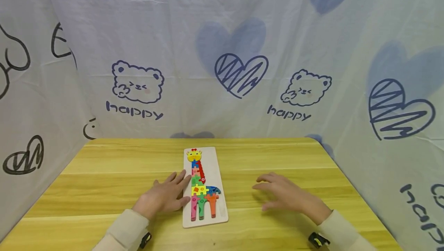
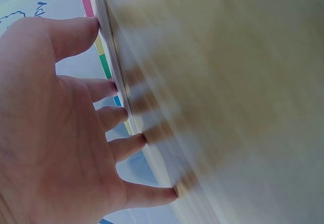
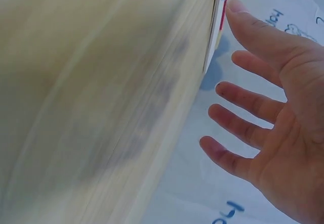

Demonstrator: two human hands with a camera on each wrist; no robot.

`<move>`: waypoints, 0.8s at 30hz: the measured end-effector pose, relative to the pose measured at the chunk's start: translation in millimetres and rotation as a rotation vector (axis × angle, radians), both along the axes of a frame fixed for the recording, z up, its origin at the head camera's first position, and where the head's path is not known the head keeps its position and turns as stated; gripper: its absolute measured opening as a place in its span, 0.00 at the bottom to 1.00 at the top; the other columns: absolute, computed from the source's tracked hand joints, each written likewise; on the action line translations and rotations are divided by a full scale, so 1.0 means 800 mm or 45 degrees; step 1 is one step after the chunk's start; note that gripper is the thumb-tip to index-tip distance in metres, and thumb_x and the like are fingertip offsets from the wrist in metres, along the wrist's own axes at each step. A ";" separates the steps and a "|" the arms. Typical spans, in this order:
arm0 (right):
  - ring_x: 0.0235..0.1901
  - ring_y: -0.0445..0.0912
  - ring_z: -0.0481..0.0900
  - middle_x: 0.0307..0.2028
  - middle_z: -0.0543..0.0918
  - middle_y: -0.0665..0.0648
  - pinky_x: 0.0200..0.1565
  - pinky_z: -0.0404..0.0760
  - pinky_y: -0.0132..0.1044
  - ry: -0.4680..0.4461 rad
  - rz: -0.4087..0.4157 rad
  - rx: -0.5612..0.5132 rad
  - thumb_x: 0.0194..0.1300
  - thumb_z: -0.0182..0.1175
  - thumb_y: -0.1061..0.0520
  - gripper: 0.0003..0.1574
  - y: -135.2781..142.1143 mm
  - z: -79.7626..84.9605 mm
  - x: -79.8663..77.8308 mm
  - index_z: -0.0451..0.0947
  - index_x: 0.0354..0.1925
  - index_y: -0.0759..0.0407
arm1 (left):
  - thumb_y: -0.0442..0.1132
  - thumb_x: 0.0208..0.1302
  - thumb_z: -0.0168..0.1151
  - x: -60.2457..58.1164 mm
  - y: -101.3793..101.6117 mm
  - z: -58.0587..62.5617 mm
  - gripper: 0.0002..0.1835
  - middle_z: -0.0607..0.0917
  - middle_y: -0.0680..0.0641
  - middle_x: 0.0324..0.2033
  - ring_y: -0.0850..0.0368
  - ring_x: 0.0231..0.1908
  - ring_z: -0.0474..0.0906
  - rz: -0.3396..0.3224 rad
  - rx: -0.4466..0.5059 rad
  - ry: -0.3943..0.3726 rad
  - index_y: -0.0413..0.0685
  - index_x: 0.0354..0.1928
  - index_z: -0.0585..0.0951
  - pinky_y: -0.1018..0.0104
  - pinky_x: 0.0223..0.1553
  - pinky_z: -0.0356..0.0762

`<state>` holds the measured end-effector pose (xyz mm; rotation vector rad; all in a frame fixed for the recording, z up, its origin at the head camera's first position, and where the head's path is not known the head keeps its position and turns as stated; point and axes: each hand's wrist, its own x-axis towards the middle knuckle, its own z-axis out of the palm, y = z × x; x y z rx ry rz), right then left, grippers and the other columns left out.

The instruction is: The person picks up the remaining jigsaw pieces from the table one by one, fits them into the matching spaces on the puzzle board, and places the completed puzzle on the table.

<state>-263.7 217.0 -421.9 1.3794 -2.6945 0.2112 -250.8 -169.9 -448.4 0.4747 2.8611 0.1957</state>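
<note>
A giraffe jigsaw puzzle in bright interlocking pieces lies on a white board, its yellow head at the far end and its legs toward me. My left hand rests along the board's left edge with fingers spread, the thumb tip beside the giraffe's pink leg. In the left wrist view, the fingertips reach down to the board's edge and tabletop. Off to the right of the board, my right hand hovers over the table, fingers spread and holding nothing. The right wrist view shows its palm and separated fingers.
The wood-grain table extends on both sides of the board. A white cloth printed with hearts, bears and the word "happy" hangs behind it and along the sides. Each wrist carries a black strap below a light sleeve.
</note>
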 end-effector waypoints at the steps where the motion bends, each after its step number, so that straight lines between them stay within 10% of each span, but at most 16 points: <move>1: 0.53 0.53 0.76 0.54 0.79 0.59 0.52 0.77 0.51 0.000 -0.002 -0.006 0.51 0.69 0.39 0.37 0.005 -0.001 0.000 0.78 0.56 0.54 | 0.66 0.66 0.46 0.000 0.000 0.000 0.39 0.51 0.50 0.75 0.40 0.73 0.50 0.000 -0.001 0.000 0.62 0.74 0.53 0.21 0.58 0.50; 24: 0.53 0.56 0.76 0.55 0.78 0.58 0.47 0.77 0.56 -0.065 -0.264 -0.014 0.49 0.64 0.31 0.44 0.138 -0.010 0.030 0.76 0.58 0.53 | 0.66 0.66 0.46 0.001 0.000 0.000 0.39 0.51 0.50 0.75 0.40 0.73 0.51 -0.001 -0.004 0.011 0.62 0.74 0.53 0.21 0.58 0.50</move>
